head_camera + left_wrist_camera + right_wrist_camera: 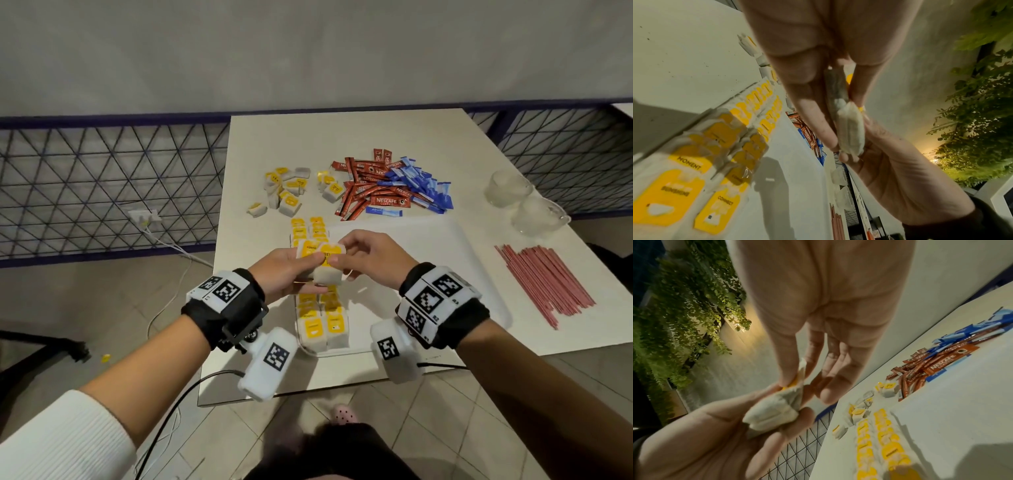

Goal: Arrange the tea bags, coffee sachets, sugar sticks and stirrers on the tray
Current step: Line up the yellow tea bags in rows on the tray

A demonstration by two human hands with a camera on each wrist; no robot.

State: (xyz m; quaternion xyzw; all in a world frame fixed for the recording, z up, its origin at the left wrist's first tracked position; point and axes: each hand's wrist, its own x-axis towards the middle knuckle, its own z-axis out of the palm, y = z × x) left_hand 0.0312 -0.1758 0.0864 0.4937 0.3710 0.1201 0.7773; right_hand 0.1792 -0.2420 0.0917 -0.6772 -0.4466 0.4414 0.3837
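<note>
My left hand [291, 270] grips a white tea bag [329, 270] with a yellow tag, with a second tea bag [306, 250] behind it. They are held just above the tea bag rows [322, 325] along the left side of the white tray [445, 274]. My right hand [366, 257] pinches the front bag's yellow tag between thumb and forefinger. The left wrist view shows the tea bag [849, 129] between both hands. The right wrist view shows the same tea bag [774, 412]. Loose tea bags [284, 192], red coffee sachets [370, 185] and blue sugar sticks [418, 185] lie beyond the tray. Pink stirrers [544, 281] lie to its right.
Two glass cups [507, 188] stand at the table's right edge behind the stirrers. A wire-mesh railing [102, 188] runs to the left of the table and behind it. Cables hang off the near table edge.
</note>
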